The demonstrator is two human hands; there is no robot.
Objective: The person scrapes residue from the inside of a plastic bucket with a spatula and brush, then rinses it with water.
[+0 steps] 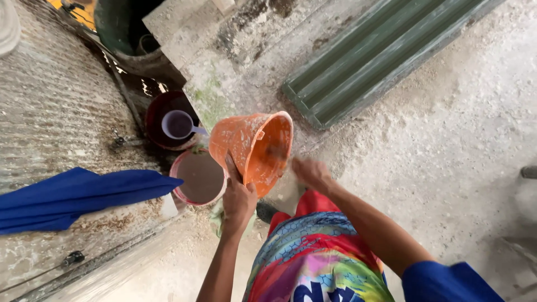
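An orange plastic bucket, streaked with dried white cement, is tilted on its side with its mouth facing right. My left hand grips its lower rim from below. My right hand is at the mouth of the bucket on the right side, blurred, fingers curled near the rim. Just left of the bucket stands a pink bucket full of murky grey water. My colourful shorts fill the bottom of the view.
A dark red basin holding a purple scoop sits behind the pink bucket. A green corrugated sheet lies on the dusty concrete at upper right. Blue cloth drapes over a corrugated metal wall at left.
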